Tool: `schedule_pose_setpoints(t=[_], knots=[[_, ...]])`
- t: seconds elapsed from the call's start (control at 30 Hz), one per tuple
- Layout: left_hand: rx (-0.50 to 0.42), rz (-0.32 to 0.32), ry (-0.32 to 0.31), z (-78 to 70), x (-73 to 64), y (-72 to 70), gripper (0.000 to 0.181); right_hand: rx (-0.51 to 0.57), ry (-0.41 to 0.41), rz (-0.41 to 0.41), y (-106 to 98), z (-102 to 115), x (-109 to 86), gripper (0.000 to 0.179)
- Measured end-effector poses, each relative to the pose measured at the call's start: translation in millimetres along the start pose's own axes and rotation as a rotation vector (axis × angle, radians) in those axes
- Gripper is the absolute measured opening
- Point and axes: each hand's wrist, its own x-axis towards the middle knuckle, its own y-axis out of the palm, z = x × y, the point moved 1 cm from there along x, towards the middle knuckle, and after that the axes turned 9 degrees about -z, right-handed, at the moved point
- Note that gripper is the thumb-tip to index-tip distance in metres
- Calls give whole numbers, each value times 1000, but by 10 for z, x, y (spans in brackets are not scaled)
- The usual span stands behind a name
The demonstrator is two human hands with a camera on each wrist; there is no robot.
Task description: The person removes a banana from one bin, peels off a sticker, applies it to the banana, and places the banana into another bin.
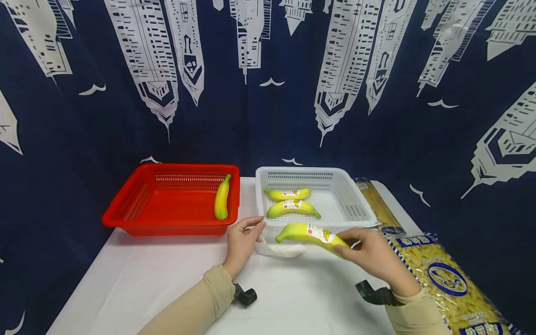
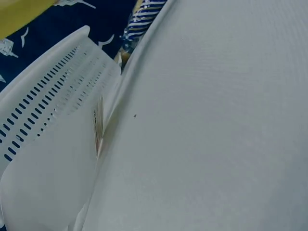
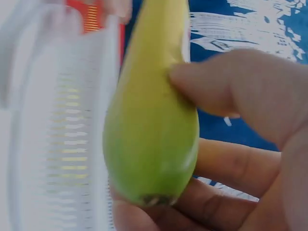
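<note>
My right hand (image 1: 370, 253) holds a yellow banana (image 1: 303, 231) with a greenish end and a white-and-red label, thumb on one side and fingers beneath the blunt end. The banana (image 3: 151, 110) is raised in front of the white basket (image 1: 366, 216). Inside that basket lie two more labelled bananas, a rear banana (image 1: 274, 194) and a nearer banana (image 1: 274, 211). My left hand (image 1: 243, 239) is by the basket's front left corner, fingers loosely bent, fingertips right at the rim. White paper (image 1: 280, 251) lies bent against the basket's front, close to the left hand.
A red basket (image 1: 167, 230) stands at the left with one banana (image 1: 222, 197) at its right side. Yellow-and-blue pasta packages (image 1: 448, 279) line the table's right edge. Behind the white tabletop (image 1: 138, 288) hangs a dark blue curtain (image 1: 259, 121) printed with buildings.
</note>
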Motion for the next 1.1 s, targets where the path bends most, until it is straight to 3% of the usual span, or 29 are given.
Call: schedule_pose_setpoints(t=[0.17,0.33,0.47,0.63,0.83,1.1], knots=[[-17,7,22,25,13,-16,20,-69,-37,4,-72,98,626,22],[-47,22,10,32,22,-28,22,-175,-18,214,120,27,1277,15],[-47,30,15,48,23,-36,22,-225,31,398,297,-58,1589,14],[-37,35,20,43,0,-52,23,-258,148,504,512,-140,1731,16],[-41,44,11,80,-22,-54,23,-322,252,532,692,-184,1764,13],[-59,46,10,62,-14,-35,24,-475,214,516,819,-138,1834,18]])
